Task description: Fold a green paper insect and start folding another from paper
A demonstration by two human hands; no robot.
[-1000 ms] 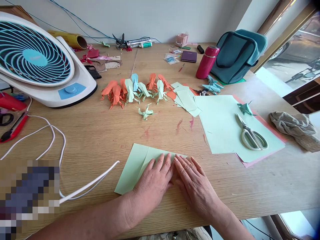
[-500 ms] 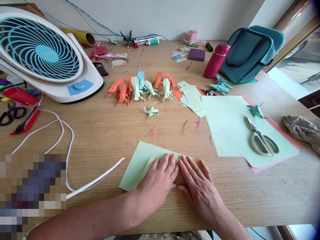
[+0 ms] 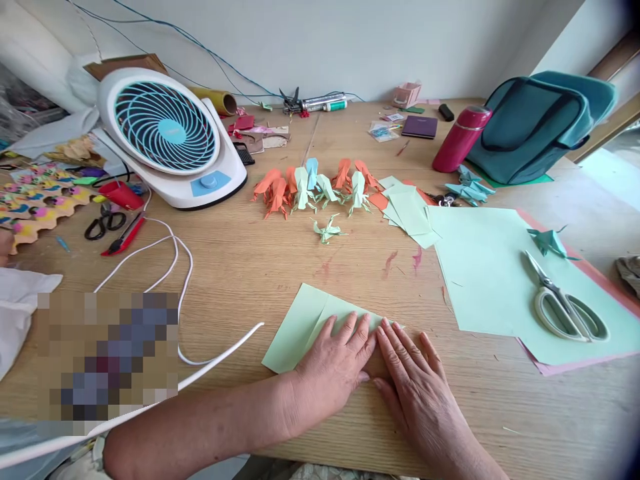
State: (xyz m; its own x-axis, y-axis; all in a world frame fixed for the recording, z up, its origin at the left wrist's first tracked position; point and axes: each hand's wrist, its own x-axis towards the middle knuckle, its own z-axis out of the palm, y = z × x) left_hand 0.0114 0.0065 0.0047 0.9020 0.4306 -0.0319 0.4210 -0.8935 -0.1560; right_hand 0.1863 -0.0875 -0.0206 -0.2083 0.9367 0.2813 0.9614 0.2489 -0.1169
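A folded sheet of light green paper (image 3: 295, 330) lies flat on the wooden table near its front edge. My left hand (image 3: 337, 353) presses on it palm down, fingers stretched out and slightly spread. Beside it my right hand (image 3: 415, 380) lies flat, its fingertips at the paper's right end and meeting the left fingertips. Both hands cover the paper's right part. Farther back stands a row of folded paper figures in orange, light green (image 3: 357, 193) and blue, with a single light green paper figure (image 3: 327, 230) in front of them.
At right, scissors (image 3: 565, 300) rest on large green sheets (image 3: 480, 267). A white fan (image 3: 173, 133) stands back left; its white cable (image 3: 220, 363) runs near the paper. Black scissors (image 3: 105, 223) lie left. A pink bottle (image 3: 463, 140) and teal bag (image 3: 535, 130) stand back right.
The camera view has turned left, so everything appears farther right and more of the left side shows. Both hands remain flat at the paper in nearly the same pose.
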